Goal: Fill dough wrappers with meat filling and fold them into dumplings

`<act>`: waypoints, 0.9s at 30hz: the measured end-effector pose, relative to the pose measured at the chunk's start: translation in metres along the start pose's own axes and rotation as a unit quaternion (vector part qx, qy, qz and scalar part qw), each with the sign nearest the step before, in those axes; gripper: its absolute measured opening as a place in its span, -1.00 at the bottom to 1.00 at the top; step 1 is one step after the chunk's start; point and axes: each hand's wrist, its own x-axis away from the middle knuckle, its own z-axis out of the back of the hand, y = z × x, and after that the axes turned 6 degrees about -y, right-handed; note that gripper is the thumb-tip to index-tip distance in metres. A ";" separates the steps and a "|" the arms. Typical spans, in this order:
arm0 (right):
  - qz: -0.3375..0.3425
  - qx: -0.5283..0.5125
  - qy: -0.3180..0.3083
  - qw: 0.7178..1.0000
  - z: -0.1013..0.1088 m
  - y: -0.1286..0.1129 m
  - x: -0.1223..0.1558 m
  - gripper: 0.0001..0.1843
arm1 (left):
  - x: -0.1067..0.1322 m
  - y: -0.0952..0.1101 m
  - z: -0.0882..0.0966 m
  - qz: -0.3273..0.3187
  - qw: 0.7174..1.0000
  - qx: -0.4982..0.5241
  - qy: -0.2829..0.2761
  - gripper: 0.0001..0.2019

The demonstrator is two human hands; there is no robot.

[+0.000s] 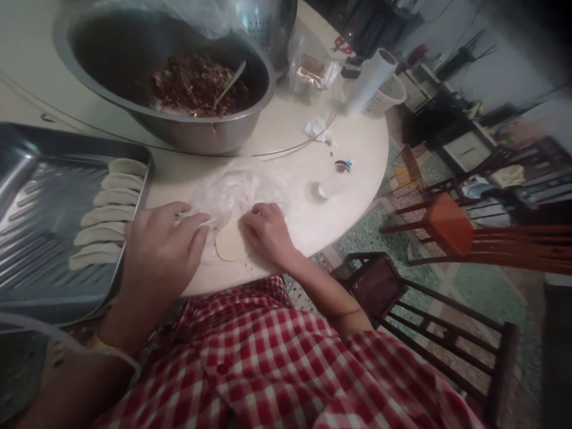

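A round, flat dumpling wrapper (231,241) lies at the table's near edge, on a crumpled clear plastic bag (236,185). My right hand (268,232) has its fingers curled together on the wrapper's right edge. On the other side, my left hand (163,247) hovers with thumb and fingers apart, close to the plastic and beside the tray. Folded dumplings (107,215) stand in a row along the right side of the metal tray (40,292). Behind the plastic, a large steel bowl (196,131) holds dark minced filling (192,83) with a spoon (230,83) stuck in it.
A small white bottle (328,189) stands right of the plastic bag. Farther back are a crumpled tissue (316,128), a plastic-wrapped packet (311,70), a white roll (370,80) and a white basket (388,94). Chairs (379,283) stand beyond the table's right edge.
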 end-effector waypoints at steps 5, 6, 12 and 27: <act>-0.014 0.013 0.015 1.000 -0.002 0.000 0.003 -0.73 | -0.013 0.014 -0.020 -0.111 0.981 0.143 -0.069 -0.67; -0.016 0.016 0.017 1.000 -0.003 0.000 0.003 -0.73 | -0.015 0.014 -0.026 -0.098 0.983 0.130 -0.087 -0.65; -0.009 -0.017 0.042 0.999 -0.007 0.002 0.004 -0.72 | -0.019 0.002 -0.042 -0.012 0.989 0.057 -0.134 -0.60; 0.014 -0.032 0.078 0.996 -0.015 0.006 0.002 -0.71 | -0.018 0.009 -0.045 -0.008 0.990 0.038 -0.137 -0.61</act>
